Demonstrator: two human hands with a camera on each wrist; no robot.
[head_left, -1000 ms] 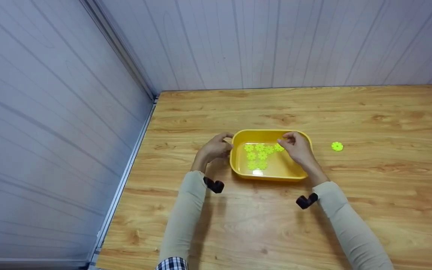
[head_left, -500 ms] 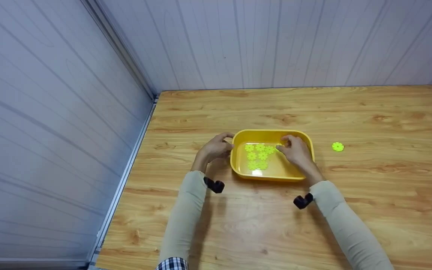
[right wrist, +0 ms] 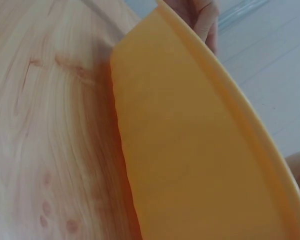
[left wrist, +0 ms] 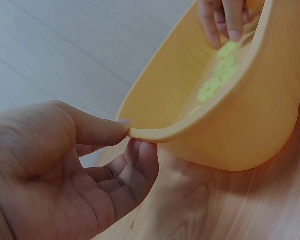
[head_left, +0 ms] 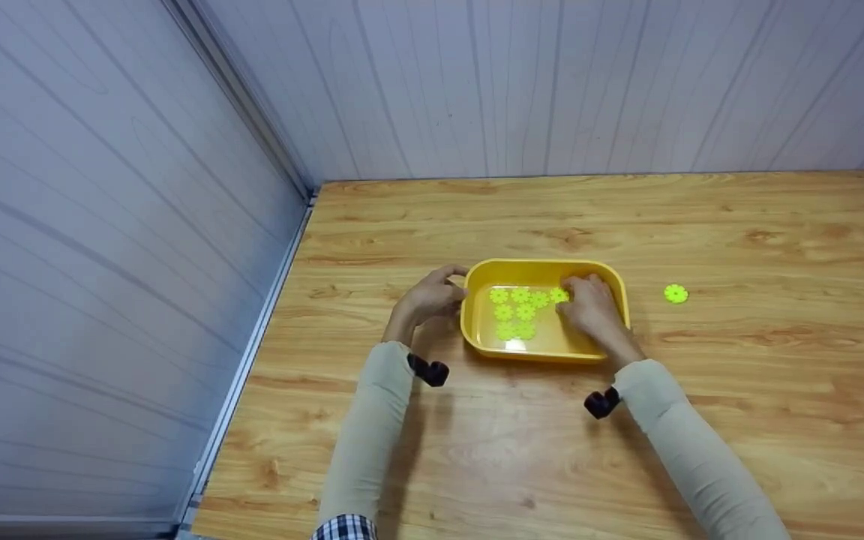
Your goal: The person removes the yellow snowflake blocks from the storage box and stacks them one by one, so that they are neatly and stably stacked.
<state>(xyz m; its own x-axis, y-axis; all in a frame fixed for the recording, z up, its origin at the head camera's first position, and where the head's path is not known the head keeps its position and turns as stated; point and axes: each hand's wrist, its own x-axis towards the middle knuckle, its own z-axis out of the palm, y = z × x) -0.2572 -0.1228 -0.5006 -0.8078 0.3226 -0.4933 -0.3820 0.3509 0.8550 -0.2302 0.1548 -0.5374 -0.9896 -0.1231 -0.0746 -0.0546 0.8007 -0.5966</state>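
The left hand (head_left: pixel 432 296) pinches the near-left rim of the yellow tray (head_left: pixel 533 349), thumb above and fingers beneath. The right hand (head_left: pixel 589 307) reaches into the tray, fingertips (left wrist: pixel 234 34) on the green flower-shaped discs (head_left: pixel 520 311); whether it pinches one I cannot tell. Most discs lie in the tray on the wooden table (head_left: pixel 739 390); one loose disc (head_left: pixel 675 293) lies outside, right of the tray.

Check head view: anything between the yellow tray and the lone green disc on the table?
Nothing: bare wooden table lies between the yellow tray and the lone green disc in the head view.
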